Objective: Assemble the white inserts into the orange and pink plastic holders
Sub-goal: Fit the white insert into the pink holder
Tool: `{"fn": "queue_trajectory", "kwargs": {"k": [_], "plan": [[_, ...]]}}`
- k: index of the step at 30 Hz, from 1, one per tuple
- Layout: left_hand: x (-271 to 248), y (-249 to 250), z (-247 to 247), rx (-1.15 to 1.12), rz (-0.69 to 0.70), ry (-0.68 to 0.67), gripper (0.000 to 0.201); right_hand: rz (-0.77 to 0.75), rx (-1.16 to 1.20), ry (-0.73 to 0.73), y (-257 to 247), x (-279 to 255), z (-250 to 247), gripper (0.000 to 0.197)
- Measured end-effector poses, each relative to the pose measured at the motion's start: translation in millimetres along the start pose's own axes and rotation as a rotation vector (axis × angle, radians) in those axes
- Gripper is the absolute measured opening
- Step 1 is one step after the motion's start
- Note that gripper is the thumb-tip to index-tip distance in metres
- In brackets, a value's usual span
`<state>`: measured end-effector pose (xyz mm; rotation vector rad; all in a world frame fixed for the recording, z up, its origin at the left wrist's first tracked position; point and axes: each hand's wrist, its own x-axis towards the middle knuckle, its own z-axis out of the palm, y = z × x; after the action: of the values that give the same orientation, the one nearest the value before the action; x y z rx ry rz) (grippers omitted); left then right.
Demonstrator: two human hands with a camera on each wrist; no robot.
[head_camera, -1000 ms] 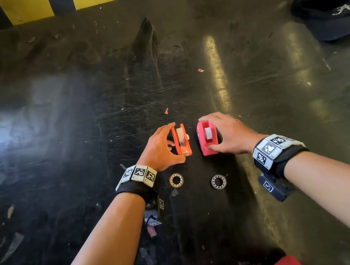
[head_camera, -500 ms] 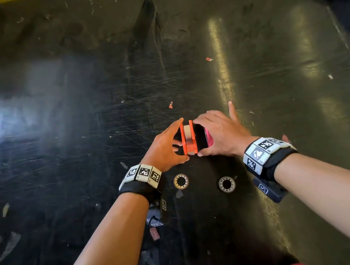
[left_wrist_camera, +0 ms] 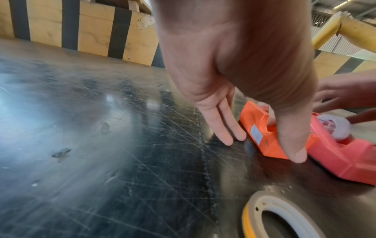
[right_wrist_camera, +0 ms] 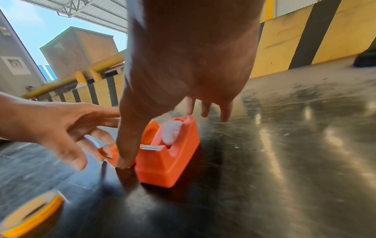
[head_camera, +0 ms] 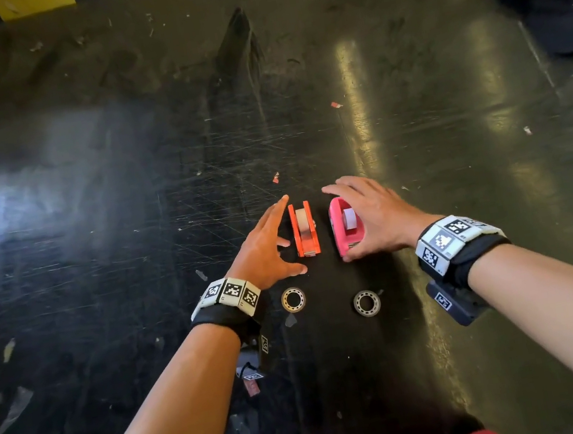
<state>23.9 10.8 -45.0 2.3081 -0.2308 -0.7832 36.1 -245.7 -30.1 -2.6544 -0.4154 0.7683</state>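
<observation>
Two plastic holders stand side by side on the scratched black tabletop point(head_camera: 129, 244), a narrow strip of bare surface between them. The orange plastic holder point(head_camera: 304, 230) is on the left, and its long axis runs from near to far. A white insert point(head_camera: 303, 218) sits between its two side walls, toward the far end. In the left wrist view its low, stepped end points toward the near edge.

The pink plastic holder point(head_camera: 344, 229) is on the right, roughly parallel to the orange one, its far end leaning slightly left. It carries a white round insert point(head_camera: 350, 221) in its cradle. The right wrist view shows a small metal strip across its low near end.

The left hand point(head_camera: 263, 247) lies just left of the orange holder with fingers straight and spread, released, the thumb tip close by the holder's near corner; contact cannot be told.

The right hand point(head_camera: 373, 217) arches over the pink holder from the right, fingers extended past the far end and the thumb down at the near left corner. Whether it grasps the holder cannot be told.

Two ring-shaped tape rolls lie flat nearer the person: one with a yellowish rim point(head_camera: 293, 299) below the left hand, one grey roll point(head_camera: 367, 303) to its right. A dark cap point(head_camera: 560, 0) lies far right.
</observation>
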Motion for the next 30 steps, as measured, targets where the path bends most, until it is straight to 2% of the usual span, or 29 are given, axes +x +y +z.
{"fn": "queue_trajectory", "kwargs": {"k": [3,11,13,16,18,21,24,30], "plan": [[-6,-2,2,0.028,-0.017,0.023,0.132,0.066,-0.036,-0.07,17,-11,1,0.137],[-23,11,0,0.091,0.007,0.113,0.118,0.066,0.024,0.065,13,-18,13,0.122],[-29,21,-4,0.121,0.061,0.172,0.103,0.045,0.065,0.092,13,-23,7,0.122],[-35,45,-10,0.146,0.201,0.303,0.061,-0.036,0.16,0.153,9,-33,-7,0.121],[-38,64,-12,0.141,0.283,0.333,0.046,-0.1,0.2,0.193,2,-42,-15,0.121],[-46,91,-12,0.158,0.349,0.333,0.052,-0.168,0.217,0.235,-11,-59,-25,0.121],[-55,104,-11,0.272,0.358,0.326,0.063,-0.181,0.204,0.256,-22,-75,-28,0.122],[-75,106,-5,0.319,0.346,0.288,0.049,-0.17,0.183,0.215,-36,-101,-17,0.116]]}}
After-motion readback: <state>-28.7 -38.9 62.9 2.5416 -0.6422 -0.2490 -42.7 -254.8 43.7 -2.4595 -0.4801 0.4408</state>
